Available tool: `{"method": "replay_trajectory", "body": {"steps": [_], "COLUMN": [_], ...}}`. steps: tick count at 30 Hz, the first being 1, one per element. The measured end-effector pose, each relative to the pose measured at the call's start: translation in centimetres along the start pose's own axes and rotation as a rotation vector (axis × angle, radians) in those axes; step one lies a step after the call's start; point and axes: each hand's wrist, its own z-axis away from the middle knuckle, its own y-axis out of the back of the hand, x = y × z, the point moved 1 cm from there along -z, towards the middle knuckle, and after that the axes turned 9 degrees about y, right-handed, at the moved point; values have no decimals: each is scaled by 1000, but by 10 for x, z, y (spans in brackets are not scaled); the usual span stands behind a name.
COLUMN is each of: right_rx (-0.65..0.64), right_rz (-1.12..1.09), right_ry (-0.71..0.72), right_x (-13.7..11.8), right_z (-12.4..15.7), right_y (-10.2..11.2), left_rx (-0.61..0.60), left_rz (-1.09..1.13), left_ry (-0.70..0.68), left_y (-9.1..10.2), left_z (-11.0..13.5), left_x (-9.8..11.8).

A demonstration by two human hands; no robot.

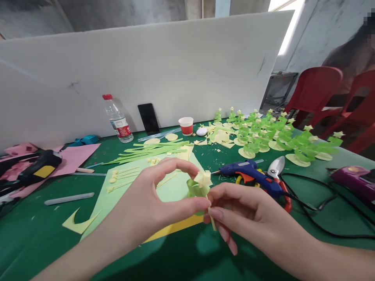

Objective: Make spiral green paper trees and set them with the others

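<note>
Between my two hands is a small paper flower with a pale yellow star top, a curled green paper strip and a thin yellow stem. My left hand arches around it, index fingertip by the star and thumb against the stem. Lower down, my right hand pinches the stem between thumb and fingers. Behind them lies a light green sheet with several star-tipped yellow stems. Long green paper strips are spread just past it.
A blue glue gun and scissors lie right of my hands, near a black cable. Finished green paper plants crowd the back right. A bottle, phone and paper cup stand along the white board.
</note>
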Motion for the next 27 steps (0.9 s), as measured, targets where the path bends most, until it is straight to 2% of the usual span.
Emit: {"method": "replay_trajectory", "body": {"steps": [5,11,18,22,27], "right_rx": [-7,-4,23,29,2], "right_rz": [1,109,337,255,156], "right_ry": [19,73,239,203,136], "right_x": [0,2,4,4,3], "right_z": [0,1,3,3,1], "right_y": [-2,-1,2,2,-1], "left_rx": [-22,-41,-69,-53,-5], "left_rz": [22,3,46,71,115], "left_ry": [8,25,41,43,-31], "left_y": [-4,-4,-4,-5,-6], "left_z": [2,2,4,3,-1], "left_x": [2,4,3,3,-1]}}
